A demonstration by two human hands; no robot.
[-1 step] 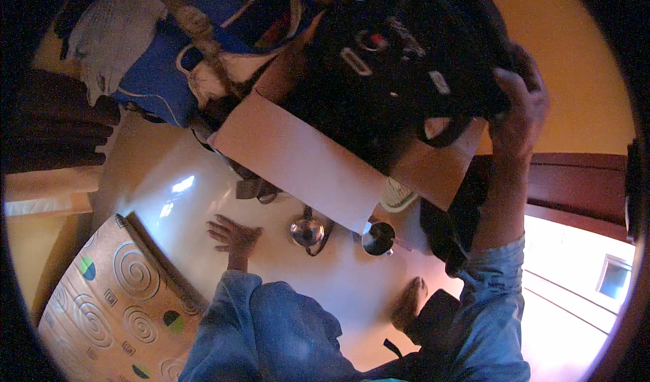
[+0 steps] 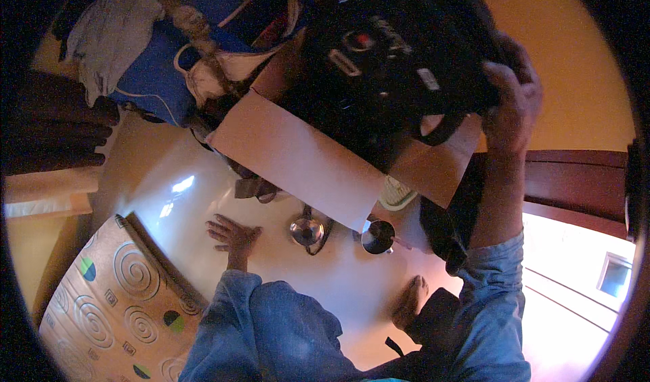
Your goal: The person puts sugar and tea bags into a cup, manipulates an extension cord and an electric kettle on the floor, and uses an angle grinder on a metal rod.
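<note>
At the upper right, my right hand (image 2: 511,101) grips the side edge of a large black bag (image 2: 406,50). Its thumb lies along the near face, and the other fingers are partly hidden behind the bag. The bag stands over an open cardboard box with pale flaps (image 2: 298,152) and hides most of the box's inside. Palm down and fingers spread, my left hand (image 2: 231,234) holds nothing; it is over the shiny floor, left of a round metal lid or pot (image 2: 307,232). A metal cup (image 2: 378,237) with a dark inside stands by the box's flap.
A patterned mat or panel (image 2: 115,301) with spirals lies at the lower left. Blue bags (image 2: 156,71) and a pale cloth (image 2: 112,30) are at the upper left. A pale green tray-like piece (image 2: 398,196) pokes out by the box. One bare foot (image 2: 412,301) shows below.
The black bag has shifted slightly to the left, and my right hand has moved with it. My left hand has stayed in place.
</note>
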